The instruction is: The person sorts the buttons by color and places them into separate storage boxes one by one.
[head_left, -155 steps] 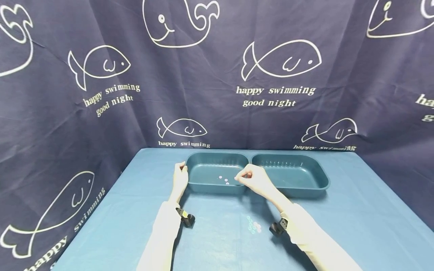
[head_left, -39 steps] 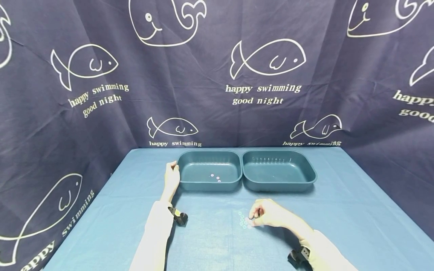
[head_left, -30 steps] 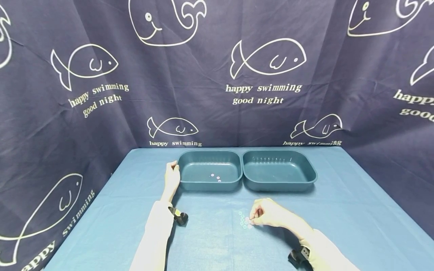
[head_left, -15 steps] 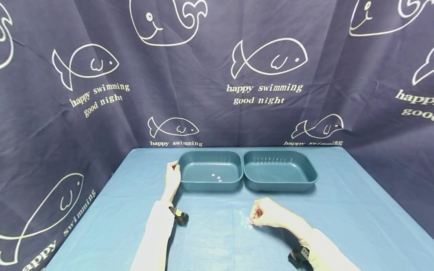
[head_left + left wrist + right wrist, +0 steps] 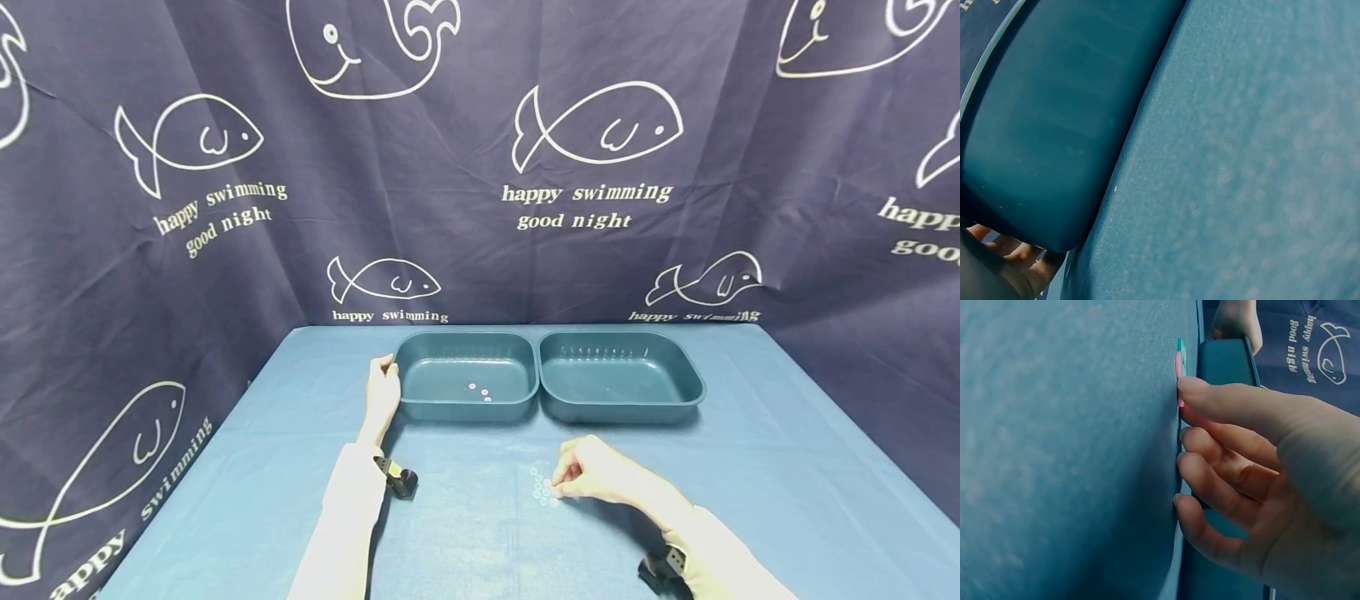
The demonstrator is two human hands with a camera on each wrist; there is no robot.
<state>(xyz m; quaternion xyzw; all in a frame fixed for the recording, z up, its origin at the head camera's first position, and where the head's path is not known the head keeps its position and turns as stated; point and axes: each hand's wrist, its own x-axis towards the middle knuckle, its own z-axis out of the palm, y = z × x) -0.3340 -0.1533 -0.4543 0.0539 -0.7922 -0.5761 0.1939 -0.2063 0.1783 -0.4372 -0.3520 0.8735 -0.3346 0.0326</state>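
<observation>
Blue cloth-covered table (image 5: 465, 533), navy fish-print curtain (image 5: 480, 50) behind. Right hand (image 5: 592, 471) — thumb and index finger pinching a round pink piece (image 5: 1180, 402) on the table, beside mint-green discs (image 5: 537, 485). Left hand (image 5: 383, 392) — gripping the rounded-rectangular teal tray (image 5: 465, 411), three pink discs (image 5: 484, 392) inside; matching tray (image 5: 622, 412) adjoins.

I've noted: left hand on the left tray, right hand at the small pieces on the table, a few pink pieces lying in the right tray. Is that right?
Not quite: the head view shows those few pink pieces lying in the left tray, not the right tray. The rest stands.
</observation>
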